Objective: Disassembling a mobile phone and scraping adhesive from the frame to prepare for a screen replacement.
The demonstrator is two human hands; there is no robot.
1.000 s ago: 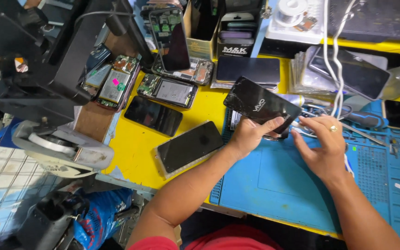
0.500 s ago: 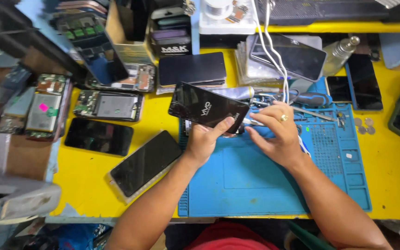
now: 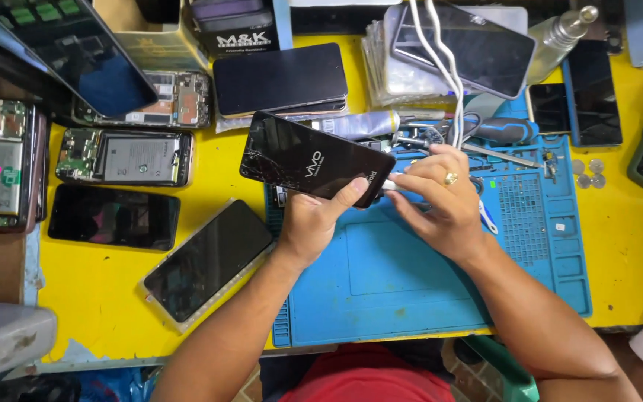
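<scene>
The left hand [image 3: 312, 223] holds a black phone [image 3: 314, 158] with a cracked screen, tilted above the blue mat [image 3: 411, 290]. The right hand [image 3: 440, 197] pinches a white plug [image 3: 390, 184] at the phone's end. A white cable [image 3: 448, 82] runs toward the table's [image 3: 106, 286] far edge. Other phones lie along the left side.

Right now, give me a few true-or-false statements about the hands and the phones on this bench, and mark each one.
1. The left hand holds a black phone with cracked glass. True.
2. The right hand wears a ring. True.
3. The work mat is red. False: it is blue, on a yellow table.
4. The opened phone showing its battery lies right of the mat. False: it lies left of it.
5. White cables run down toward the right hand. True.
</scene>
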